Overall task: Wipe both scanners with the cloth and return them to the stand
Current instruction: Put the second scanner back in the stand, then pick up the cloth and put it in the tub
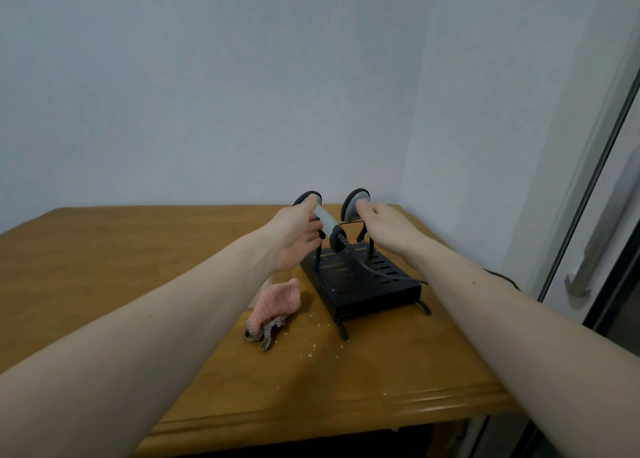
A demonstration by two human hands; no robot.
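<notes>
Two scanners sit at the stand (pixel 360 284). My left hand (pixel 294 236) is closed around the handle of the left scanner (pixel 323 220), whose long axis slopes from its round head, far and high, down toward me. My right hand (pixel 384 231) lies over the right scanner (pixel 355 204); grip not discernible (fingers hidden). Pink cloth (pixel 273 307) lies on the table (pixel 104 250), just left of the stand, nearer my left hand.

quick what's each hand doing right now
Left hand: closed on the grey-handled scanner.
Right hand: at the second grey round-headed scanner; grip cannot be told.
</notes>
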